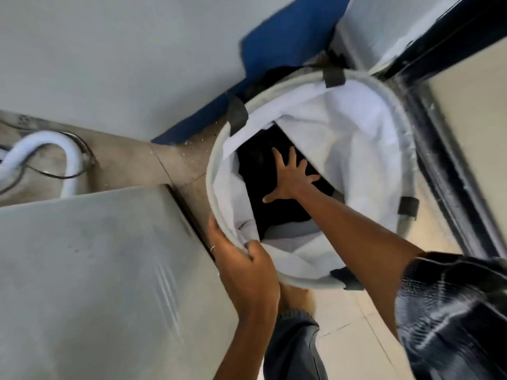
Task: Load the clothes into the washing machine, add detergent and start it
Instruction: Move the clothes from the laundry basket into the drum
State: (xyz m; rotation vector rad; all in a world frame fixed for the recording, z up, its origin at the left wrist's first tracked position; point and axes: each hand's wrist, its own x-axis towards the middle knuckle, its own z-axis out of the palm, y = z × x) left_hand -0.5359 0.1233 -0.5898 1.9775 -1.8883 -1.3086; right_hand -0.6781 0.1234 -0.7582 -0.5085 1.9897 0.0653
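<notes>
A round laundry basket (389,111) with a grey rim and white lining stands on the floor beside the washing machine (96,270). Dark clothes (263,193) and a grey piece lie at its bottom. My left hand (241,259) grips the near rim of the basket, thumb inside the lining. Deep inside the basket, my right hand (290,176) spreads its fingers straight over the dark clothes. Whether it touches them I cannot tell.
The washing machine's grey top fills the lower left, wrapped in clear film. A white hose (55,152) and cables run behind it. A grey wall with a blue strip (285,42) rises behind the basket. A dark door frame (444,165) stands at right. My foot (293,297) is on the tiled floor.
</notes>
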